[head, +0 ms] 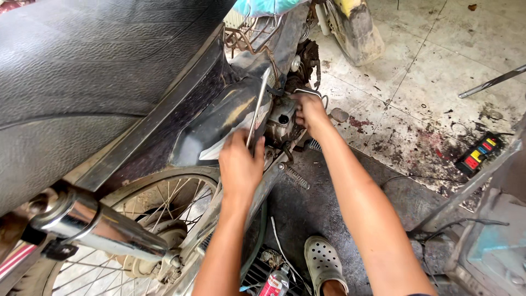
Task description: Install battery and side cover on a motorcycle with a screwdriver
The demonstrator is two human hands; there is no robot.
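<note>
1. The left hand (239, 164) is reaching forward, fingers wrapped tight around a long thin silver metal bar (257, 109).
2. The bar is leaning up against the dark shiny side cover (230, 118) of the motorbike.
3. The right hand (308, 109) is stretching out, fingers curled on the grey metal engine part (281, 121).

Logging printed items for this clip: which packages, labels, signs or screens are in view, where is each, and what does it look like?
Spray can: bottom edge, on the floor beside the clog-shod foot; a cylinder with a red and white label.
Flat box: right, on the stained tiled floor; a black rectangle with red, yellow and green patches.
No signs or screens in view.
</note>
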